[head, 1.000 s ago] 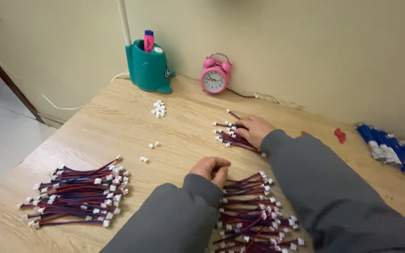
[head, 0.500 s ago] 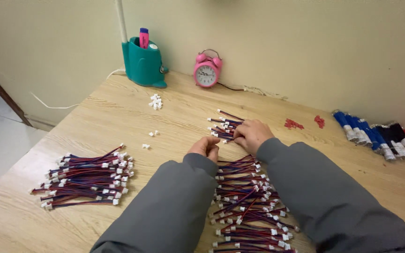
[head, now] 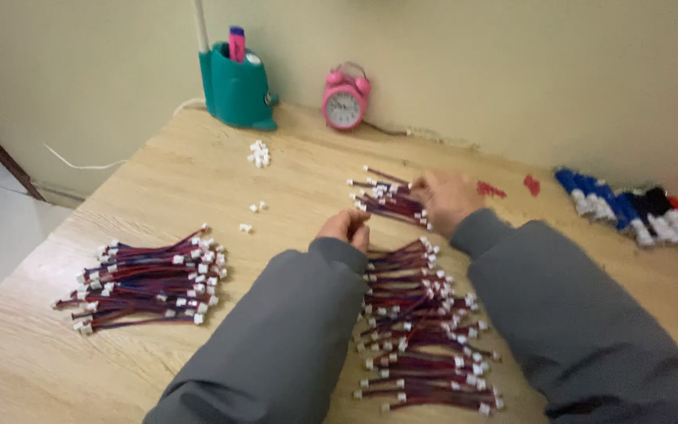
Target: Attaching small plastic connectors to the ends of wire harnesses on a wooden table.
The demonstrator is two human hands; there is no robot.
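Right hand (head: 446, 196) rests on small wire bundle (head: 386, 200); left hand (head: 345, 226) curled nearby.

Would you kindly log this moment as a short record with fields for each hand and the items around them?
Left hand: closed, fingers pinched, on the table
Right hand: resting on small wire bundle
Between the arms: long row of wire harnesses
Left side: separate harness pile
Loose white connectors: mid table
Back edge: teal pen holder, pink alarm clock
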